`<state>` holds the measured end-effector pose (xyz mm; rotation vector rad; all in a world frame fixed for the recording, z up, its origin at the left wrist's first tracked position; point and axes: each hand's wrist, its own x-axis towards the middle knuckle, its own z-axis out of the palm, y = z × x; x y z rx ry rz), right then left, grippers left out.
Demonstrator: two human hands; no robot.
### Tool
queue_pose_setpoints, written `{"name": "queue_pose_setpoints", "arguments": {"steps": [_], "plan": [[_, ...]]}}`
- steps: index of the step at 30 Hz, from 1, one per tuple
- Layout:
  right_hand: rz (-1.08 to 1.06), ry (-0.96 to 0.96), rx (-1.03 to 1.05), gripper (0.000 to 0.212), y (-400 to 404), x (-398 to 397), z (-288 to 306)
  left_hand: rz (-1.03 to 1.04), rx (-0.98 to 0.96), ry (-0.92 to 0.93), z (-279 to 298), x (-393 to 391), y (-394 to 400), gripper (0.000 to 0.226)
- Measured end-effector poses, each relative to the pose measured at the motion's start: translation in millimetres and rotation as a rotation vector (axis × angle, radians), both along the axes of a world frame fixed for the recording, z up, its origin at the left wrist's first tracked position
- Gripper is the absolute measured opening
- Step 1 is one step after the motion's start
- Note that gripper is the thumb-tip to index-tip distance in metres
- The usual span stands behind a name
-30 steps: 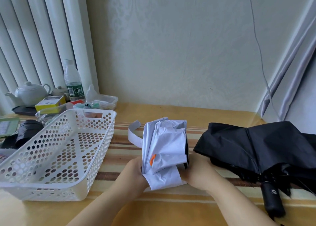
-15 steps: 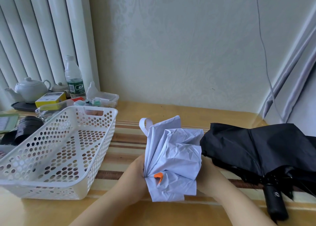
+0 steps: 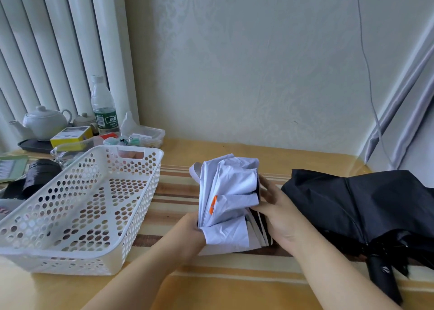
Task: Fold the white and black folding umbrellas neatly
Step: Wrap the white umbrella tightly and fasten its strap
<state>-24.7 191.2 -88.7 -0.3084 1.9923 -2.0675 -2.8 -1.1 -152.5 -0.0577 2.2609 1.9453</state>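
The white folding umbrella, collapsed with its canopy bunched in loose pleats and a small orange tag showing, is held just above the table centre. My left hand grips its lower left side. My right hand holds the right side, fingers curled round the folds where the dark lining shows. The black folding umbrella lies loosely collapsed on the table to the right, its black handle pointing toward me.
A white perforated plastic basket stands to the left. Behind it are a water bottle, a white teapot on a dark tray, a yellow box and small containers. A black bundle lies at far left. Wall behind.
The spread white canopy has been gathered back into a tighter bundle. My right hand has moved up onto its right side, and the fastening strap no longer sticks out at the top left.
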Motion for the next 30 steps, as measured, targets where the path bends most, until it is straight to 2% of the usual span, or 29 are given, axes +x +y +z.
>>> {"name": "queue_pose_setpoints", "arguments": {"steps": [2,4,6,7,9,11,13,15,17,19,21,22,24,27,28,30], "plan": [[-0.125,0.029,0.102,0.088,-1.3,-1.7,-4.6,-0.059,-0.055,-0.006,14.5,10.3,2.7,0.027],[-0.339,0.145,0.254,0.074,1.1,4.5,-9.8,-0.094,-0.064,0.004,20.0,18.1,5.4,0.036],[-0.575,0.531,0.381,0.042,7.2,18.8,-11.9,-0.037,-0.007,-0.007,30.3,27.9,6.8,0.037],[-0.602,0.757,0.430,0.027,10.8,27.0,-11.7,0.012,0.002,-0.021,33.5,27.8,9.4,0.036],[-0.415,1.054,0.568,0.017,14.8,39.8,-18.5,0.164,0.053,-0.094,30.5,20.0,11.8,0.031],[-0.180,1.231,0.846,0.032,12.4,46.2,-29.7,0.267,0.108,-0.179,35.3,15.8,15.7,0.029],[-0.102,1.304,1.102,0.064,2.5,46.2,-37.7,0.322,0.182,-0.253,38.4,13.1,20.1,0.037],[-0.162,1.313,1.138,0.076,-10.0,38.5,-35.7,0.330,0.286,-0.301,44.9,8.7,27.9,0.038],[-0.259,1.317,1.093,0.067,-22.4,27.0,-27.2,0.329,0.309,-0.274,64.2,6.0,34.1,0.017],[-0.359,1.146,0.935,0.048,-29.9,18.3,-9.9,0.318,0.370,-0.221,89.6,6.4,33.9,0.016],[-0.488,0.752,0.593,0.027,-33.1,16.0,14.8,0.246,0.427,-0.052,110.4,13.7,31.0,0.023],[-0.498,0.540,0.345,0.020,-33.6,13.8,24.5,0.204,0.391,0.109,118.2,23.2,30.7,0.020],[-0.371,0.223,-0.121,0.015,-31.5,13.2,38.1,0.145,0.061,0.465,117.8,46.4,32.8,0.011],[-0.153,0.031,-0.459,0.016,-33.8,20.7,39.2,0.157,-0.696,0.958,92.4,55.6,43.2,0.043],[-0.126,-0.050,-0.551,0.020,-37.4,25.0,36.9,0.154,-0.870,1.003,82.5,51.6,45.7,0.056],[-0.156,-0.212,-0.681,0.031,-42.4,30.2,29.7,0.147,-1.082,0.929,69.0,46.3,45.5,0.078]]}}
